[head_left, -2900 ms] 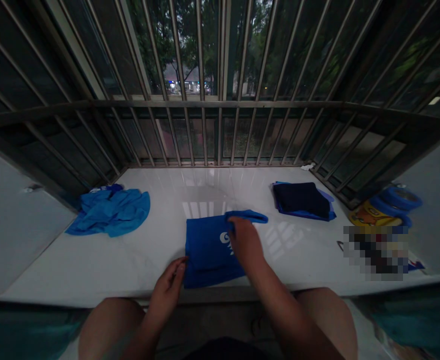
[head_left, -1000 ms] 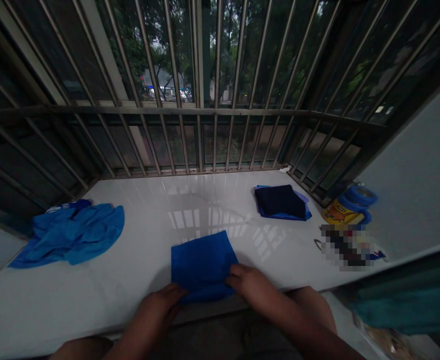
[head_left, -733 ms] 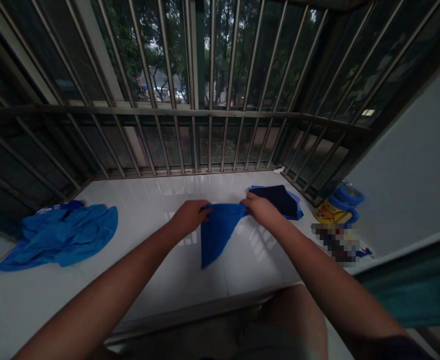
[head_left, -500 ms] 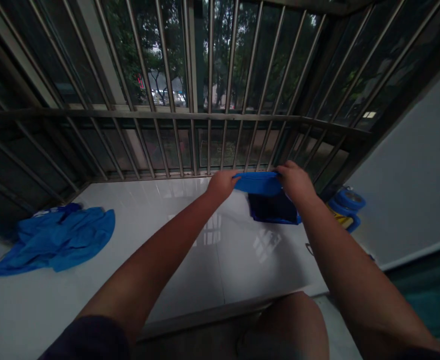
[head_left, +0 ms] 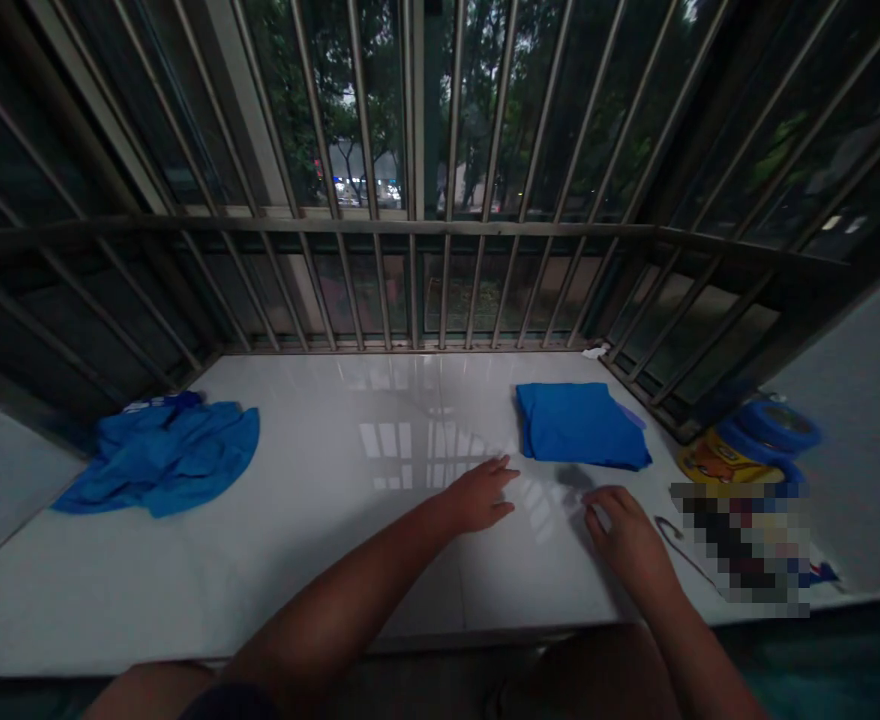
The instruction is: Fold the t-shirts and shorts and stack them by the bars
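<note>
a folded shirt (head_left: pixel 581 425) lay toward the right of the tiled sill (head_left: pixel 320 420), a crumpled shirt (head_left: pixel 162 460) lay at its left end, rolls of tape (head_left: pixel 774 430) stood beyond its right end, and window bars (head_left: pixel 410 290) rose behind.

A home balcony, shown by the barred window (head_left: pixel 440 180) and tiled ledge (head_left: pixel 380 590) holding folded clothes (head_left: pixel 579 426).

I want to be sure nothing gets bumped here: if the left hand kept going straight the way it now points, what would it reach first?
Probably the folded blue garment on the white ledge, just ahead of the fingertips of the left hand. The hand's height above the ledge is hard to judge, so it might pass slightly over the garment's near edge.
</note>
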Demonstrator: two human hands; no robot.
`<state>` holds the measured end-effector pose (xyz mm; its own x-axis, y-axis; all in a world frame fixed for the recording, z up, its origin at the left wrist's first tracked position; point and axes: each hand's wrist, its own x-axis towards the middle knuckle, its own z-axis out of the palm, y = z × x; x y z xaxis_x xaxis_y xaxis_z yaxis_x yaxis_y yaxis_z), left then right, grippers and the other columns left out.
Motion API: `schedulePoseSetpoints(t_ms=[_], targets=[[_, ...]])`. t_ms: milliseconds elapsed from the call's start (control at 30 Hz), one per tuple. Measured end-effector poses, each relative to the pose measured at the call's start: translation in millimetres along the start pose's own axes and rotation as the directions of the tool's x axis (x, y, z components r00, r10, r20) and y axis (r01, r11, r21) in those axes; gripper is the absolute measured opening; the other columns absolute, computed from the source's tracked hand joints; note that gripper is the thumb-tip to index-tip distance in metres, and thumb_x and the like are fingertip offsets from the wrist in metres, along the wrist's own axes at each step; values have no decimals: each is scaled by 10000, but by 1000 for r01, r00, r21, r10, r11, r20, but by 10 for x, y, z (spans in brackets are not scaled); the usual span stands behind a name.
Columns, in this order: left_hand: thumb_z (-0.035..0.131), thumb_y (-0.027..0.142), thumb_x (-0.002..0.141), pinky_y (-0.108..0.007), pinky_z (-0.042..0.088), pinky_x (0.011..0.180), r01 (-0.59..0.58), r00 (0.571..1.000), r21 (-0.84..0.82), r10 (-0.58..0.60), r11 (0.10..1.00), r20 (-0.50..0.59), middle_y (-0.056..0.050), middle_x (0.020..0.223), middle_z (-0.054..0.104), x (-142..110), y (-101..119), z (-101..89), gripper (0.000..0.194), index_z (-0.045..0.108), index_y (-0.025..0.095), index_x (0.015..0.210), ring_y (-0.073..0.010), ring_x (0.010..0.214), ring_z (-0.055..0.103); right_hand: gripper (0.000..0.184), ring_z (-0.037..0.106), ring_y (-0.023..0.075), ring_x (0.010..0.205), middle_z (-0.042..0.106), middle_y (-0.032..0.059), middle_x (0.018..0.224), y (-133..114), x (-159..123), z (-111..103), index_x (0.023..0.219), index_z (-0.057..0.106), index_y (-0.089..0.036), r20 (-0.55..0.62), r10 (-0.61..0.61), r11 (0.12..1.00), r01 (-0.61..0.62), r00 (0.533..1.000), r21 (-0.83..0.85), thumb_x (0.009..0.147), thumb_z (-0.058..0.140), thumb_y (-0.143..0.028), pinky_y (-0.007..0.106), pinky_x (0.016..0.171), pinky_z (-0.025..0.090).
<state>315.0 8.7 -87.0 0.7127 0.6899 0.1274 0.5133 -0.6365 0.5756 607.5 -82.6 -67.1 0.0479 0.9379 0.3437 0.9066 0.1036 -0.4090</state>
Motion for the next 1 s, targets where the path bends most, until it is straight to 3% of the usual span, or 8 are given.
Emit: schedulePoseSetpoints(t_ms=[133,200,300,400,467,600,733,1000], targets=[[650,288,994,-553,392,1325,228,953,69,-209,971,-218,-186,1671,555,-980,-618,-365,547,608,201,1532,-336,1572,503,211,751,303,973,715,110,1079,-360,-590,527,975,732,-293,44,-9,961,-4,999,278,990,572,-428,465,921,641],[657,308,977,-506,439,1296,442,844,164,-347,882,-408,-145,1568,662,-1535,-977,-742,465,669,230,1434,-309,1493,588,215,752,307,988,715,104,1073,-560,-760,713,977,741,-310,16,-14,947,8,1000,321,997,591,-464,460,925,643],[559,317,1007,-589,397,1294,663,672,181,-472,726,-570,-260,1532,643,-2370,-1425,-1381,469,640,104,1417,-389,1495,559,235,750,290,968,711,98,1093,-815,-896,898,988,751,-314,-17,-32,930,36,999,367,1015,599,-492,433,906,644],[550,304,1000,-690,387,1242,868,457,184,-594,462,-663,-343,1510,612,-3058,-1656,-1851,478,615,12,1372,-487,1490,524,244,742,241,897,703,89,1091,-1004,-955,1020,991,755,-291,-16,-77,912,77,997,403,1024,620,-491,365,847,638],[575,271,993,-633,473,1171,920,381,199,-645,339,-662,-344,1426,664,-3356,-1683,-1983,414,637,-7,1294,-479,1385,616,235,742,214,880,701,80,1091,-1107,-978,1080,995,762,-280,-10,-112,904,106,994,415,1024,636,-476,322,833,629],[410,184,1089,-454,577,990,902,428,243,-661,358,-617,-211,1185,791,-3495,-1539,-1856,316,677,64,1208,-344,1124,759,237,750,204,909,701,72,1113,-1303,-1027,1117,988,768,-281,-7,-151,896,140,988,422,1030,631,-470,293,837,618],[380,186,1112,-455,599,938,865,499,285,-648,413,-576,-241,1134,812,-3198,-1262,-1423,386,701,37,1264,-351,1048,785,236,724,202,886,688,68,1116,-1527,-1087,1019,953,752,-282,14,-118,895,100,993,435,1028,636,-474,299,837,608],[596,153,1000,-540,550,1178,586,793,325,-440,742,-422,-186,1596,635,-2527,-285,-135,367,763,177,1326,-354,1384,678,93,718,205,946,662,53,1029,-2155,-974,506,895,715,-271,-52,-230,836,225,972,501,982,681,-258,278,833,591]])
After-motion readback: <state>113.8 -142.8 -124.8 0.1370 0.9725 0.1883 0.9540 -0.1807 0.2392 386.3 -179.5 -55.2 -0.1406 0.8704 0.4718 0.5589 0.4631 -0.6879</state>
